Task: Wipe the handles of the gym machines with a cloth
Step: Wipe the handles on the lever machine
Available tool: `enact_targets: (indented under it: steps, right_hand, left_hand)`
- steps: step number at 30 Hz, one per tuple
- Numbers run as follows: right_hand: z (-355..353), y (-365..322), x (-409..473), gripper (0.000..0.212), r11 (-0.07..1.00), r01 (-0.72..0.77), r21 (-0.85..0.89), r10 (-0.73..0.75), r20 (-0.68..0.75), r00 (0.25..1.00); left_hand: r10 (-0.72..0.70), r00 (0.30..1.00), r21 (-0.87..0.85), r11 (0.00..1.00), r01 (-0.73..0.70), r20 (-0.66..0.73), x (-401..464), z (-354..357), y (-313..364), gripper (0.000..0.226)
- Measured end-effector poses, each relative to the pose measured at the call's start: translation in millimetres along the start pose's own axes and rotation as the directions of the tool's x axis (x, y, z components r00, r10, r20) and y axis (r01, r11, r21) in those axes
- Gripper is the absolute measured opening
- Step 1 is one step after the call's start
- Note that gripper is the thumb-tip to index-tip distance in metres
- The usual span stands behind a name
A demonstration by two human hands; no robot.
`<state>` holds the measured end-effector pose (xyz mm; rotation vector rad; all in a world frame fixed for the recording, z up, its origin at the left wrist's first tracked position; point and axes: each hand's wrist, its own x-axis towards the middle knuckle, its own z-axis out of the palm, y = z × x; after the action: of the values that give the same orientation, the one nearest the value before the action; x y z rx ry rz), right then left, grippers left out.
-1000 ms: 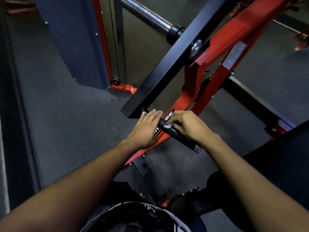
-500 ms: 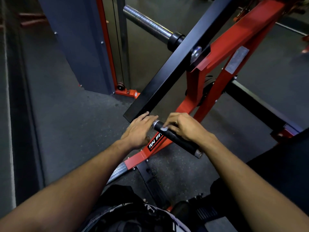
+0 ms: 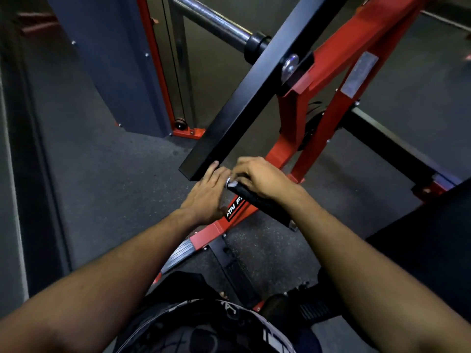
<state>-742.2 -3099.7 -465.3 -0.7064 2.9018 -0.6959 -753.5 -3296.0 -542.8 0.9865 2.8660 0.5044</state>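
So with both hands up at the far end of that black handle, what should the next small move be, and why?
Probably slide the right hand back down the handle toward its near end cap. Its fingers are curled over the far tip, beside the left hand, while the grip below is bare. No cloth is clearly visible; only a pale scrap shows at the tip.

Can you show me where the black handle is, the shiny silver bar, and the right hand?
Handle (image 3: pixel 265 203), head view, middle of its black grip.
Silver bar (image 3: pixel 211 20), head view, middle of its shiny shaft.
Right hand (image 3: pixel 262 177), head view, back of the hand.
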Motion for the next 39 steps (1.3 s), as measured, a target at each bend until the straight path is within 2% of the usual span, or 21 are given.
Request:
enact_targets:
  steps: [3, 6, 8, 15, 18, 21, 24, 26, 28, 30, 33, 36, 37, 39]
  right_hand:
    - [6.4, 5.2, 14.0, 0.017, 0.997, -0.046, 0.062, 0.049, -0.040, 0.998]
    - [7.2, 18.7, 4.6, 0.012, 0.969, -0.142, 0.204, 0.158, -0.064, 0.985]
    - [3.1, 29.1, -5.9, 0.009, 0.941, -0.197, 0.276, 0.208, -0.010, 0.978]
    - [-35.5, 31.9, -74.6, 0.010, 0.884, -0.226, 0.408, 0.189, 0.130, 0.973]
    - [-37.8, 37.9, -95.2, 0.010, 0.796, -0.282, 0.536, 0.234, 0.158, 0.959]
    - [-13.9, 43.1, -95.2, 0.011, 0.671, -0.317, 0.670, 0.356, 0.084, 0.931]
    - [9.8, 45.6, -82.1, 0.012, 0.633, -0.292, 0.717, 0.408, 0.011, 0.913]
    - [19.4, 47.9, -74.8, 0.012, 0.581, -0.295, 0.758, 0.439, 0.013, 0.898]
    - [33.5, 53.2, -69.8, 0.014, 0.464, -0.293, 0.836, 0.471, 0.048, 0.881]
    - [52.4, 49.3, -64.7, 0.017, 0.288, -0.245, 0.926, 0.503, 0.072, 0.862]
    - [82.0, 30.8, -49.5, 0.035, -0.023, -0.040, 0.999, 0.569, 0.046, 0.821]
    - [99.0, 8.6, -30.7, 0.015, -0.330, 0.119, 0.936, 0.627, 0.124, 0.769]
    - [100.0, 2.9, -26.2, 0.017, -0.390, 0.135, 0.911, 0.629, 0.156, 0.762]
    - [101.4, -4.2, -22.2, 0.021, -0.425, 0.142, 0.894, 0.617, 0.172, 0.768]
  left_hand:
    - [-0.012, 1.000, 0.033, 0.999, 0.011, 0.019, 0.0, 1.9, -2.6, 0.117]
    - [0.012, 1.000, 0.023, 1.000, -0.012, 0.016, -0.7, 0.3, -3.9, 0.113]
    - [0.015, 1.000, 0.017, 1.000, -0.015, 0.016, -1.0, -1.1, -3.9, 0.111]
    - [0.008, 1.000, -0.013, 1.000, -0.008, 0.030, -1.6, -3.7, -2.6, 0.105]
    - [-0.008, 1.000, -0.013, 1.000, 0.008, 0.023, -2.2, -1.6, -2.9, 0.106]
    - [-0.016, 1.000, -0.012, 1.000, 0.017, 0.011, -2.8, 0.9, -0.3, 0.105]
    - [-0.032, 0.999, -0.026, 0.999, 0.032, -0.008, -3.0, 5.1, 3.1, 0.101]
    - [-0.029, 0.999, -0.029, 0.999, 0.028, -0.014, -3.0, 6.6, 4.4, 0.099]
    - [-0.019, 1.000, -0.024, 1.000, 0.019, -0.002, -2.7, 5.2, 2.7, 0.100]
    - [0.000, 1.000, -0.009, 1.000, 0.000, 0.019, -2.2, 1.7, -1.6, 0.103]
    - [0.034, 0.998, 0.020, 0.999, -0.035, 0.049, -1.0, -3.2, -5.8, 0.108]
    - [0.035, 0.997, 0.034, 0.999, -0.038, 0.062, -0.1, -3.8, -5.2, 0.107]
    - [0.037, 0.998, 0.033, 0.999, -0.039, 0.058, 0.6, -3.4, -4.9, 0.106]
    - [0.044, 0.998, 0.030, 0.998, -0.046, 0.050, 0.4, -2.5, -5.3, 0.105]
